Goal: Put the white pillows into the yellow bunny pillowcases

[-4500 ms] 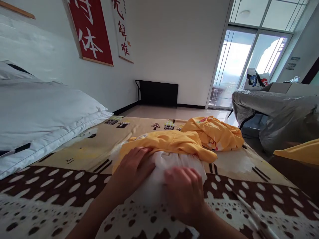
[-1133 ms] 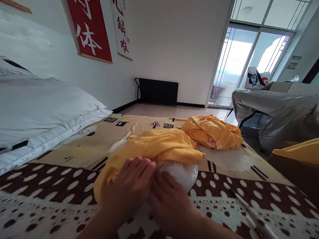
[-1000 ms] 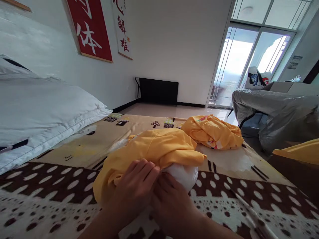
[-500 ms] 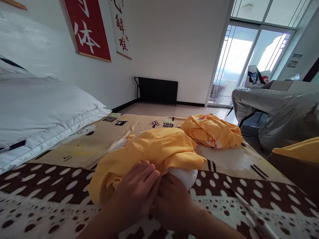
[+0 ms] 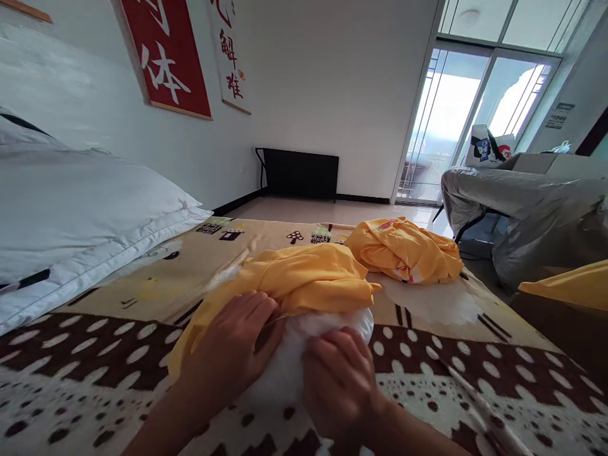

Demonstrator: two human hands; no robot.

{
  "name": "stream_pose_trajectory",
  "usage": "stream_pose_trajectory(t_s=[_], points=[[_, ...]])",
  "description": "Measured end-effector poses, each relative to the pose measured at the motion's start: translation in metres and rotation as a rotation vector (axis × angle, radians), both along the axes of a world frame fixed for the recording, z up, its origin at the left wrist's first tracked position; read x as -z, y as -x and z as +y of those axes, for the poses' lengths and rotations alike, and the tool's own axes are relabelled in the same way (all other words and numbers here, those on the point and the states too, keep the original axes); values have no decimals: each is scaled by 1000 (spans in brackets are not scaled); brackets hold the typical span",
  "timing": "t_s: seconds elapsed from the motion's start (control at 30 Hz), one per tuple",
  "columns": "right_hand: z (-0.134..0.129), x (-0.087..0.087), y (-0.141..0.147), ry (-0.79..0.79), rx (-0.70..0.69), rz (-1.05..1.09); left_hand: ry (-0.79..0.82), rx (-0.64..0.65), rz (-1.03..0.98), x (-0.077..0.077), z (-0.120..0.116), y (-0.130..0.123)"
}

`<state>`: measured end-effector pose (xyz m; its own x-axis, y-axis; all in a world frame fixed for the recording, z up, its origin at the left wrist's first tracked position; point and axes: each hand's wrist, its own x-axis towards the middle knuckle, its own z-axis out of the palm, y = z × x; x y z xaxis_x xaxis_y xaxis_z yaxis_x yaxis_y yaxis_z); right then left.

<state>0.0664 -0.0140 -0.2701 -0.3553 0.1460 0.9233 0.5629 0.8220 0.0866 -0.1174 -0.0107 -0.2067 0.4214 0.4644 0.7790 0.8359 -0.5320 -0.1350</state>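
A crumpled yellow fabric cover (image 5: 304, 272) lies on the patterned blanket in front of me, draped over a soft white cushion insert (image 5: 297, 354) that sticks out toward me. My left hand (image 5: 237, 339) has its fingers closed on the near edge of the cover, with the thumb beside the white insert. My right hand (image 5: 339, 380) is clenched against the insert, its fingers pressed into the white material. Part of the insert stays hidden beneath the yellow cloth.
A second yellow bundle (image 5: 406, 250) sits behind, to the right. White pillows (image 5: 95, 202) lie at left on the blanket (image 5: 427, 380). More yellow cloth (image 5: 570, 285) rests on a brown box at the right edge. Beyond stands a plastic-covered table (image 5: 517, 183); a black panel (image 5: 301, 174) leans by the wall.
My hands have moved apart, the left one to the left and the right one slightly right. The yellow cover is pulled back, and much more of the white insert shows.
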Motion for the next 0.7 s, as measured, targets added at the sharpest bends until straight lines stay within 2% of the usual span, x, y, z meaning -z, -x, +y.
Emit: stream_pose_trajectory(t_s=[0.13,0.3,0.47,0.7], points=[[4,-4,-4,102,125,112,10,-24,-49,-1,3,7],[1,-13,-2,171,26,-20,-52,-38,43,2,0,6],[-5,-12,0,204,-22,-207,-124,-118,179,3,-4,2],[-3,-11,-2,224,-62,-388,-203,-189,211,5,2,7]])
